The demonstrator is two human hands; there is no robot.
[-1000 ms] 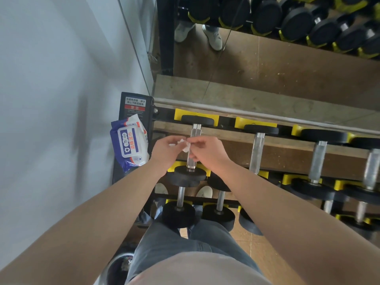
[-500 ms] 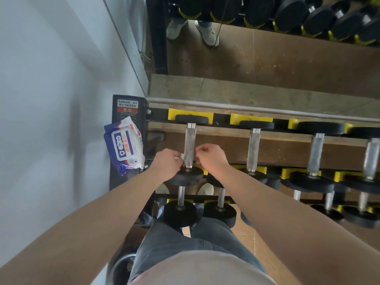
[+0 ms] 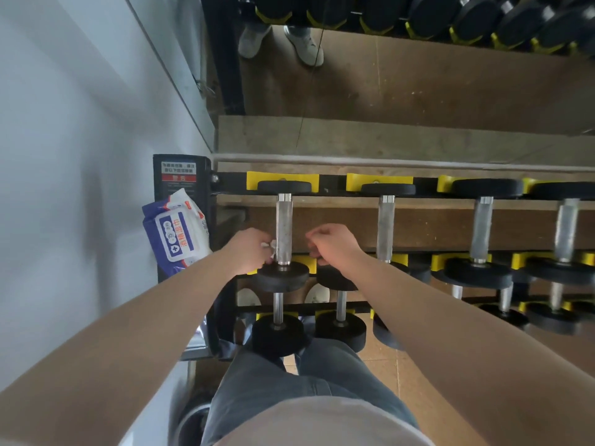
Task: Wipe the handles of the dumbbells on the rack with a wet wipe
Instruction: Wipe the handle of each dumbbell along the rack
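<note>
Pinching wet wipe [image 3: 269, 248] against dumbbell handle [image 3: 284, 226] with left hand [image 3: 249, 251], right hand [image 3: 336, 246] curled empty, yellow-padded rack [image 3: 232, 181], white wall [image 3: 64, 123], mirror [image 3: 418, 88]

"75" and "酒精湿巾" on wipes pack [image 3: 175, 233]

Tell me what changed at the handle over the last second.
The right hand let go and moved right, off the leftmost top dumbbell handle. The left hand now holds the wet wipe alone, against the handle's left side. The handle and the wipe pack stayed put.
</note>
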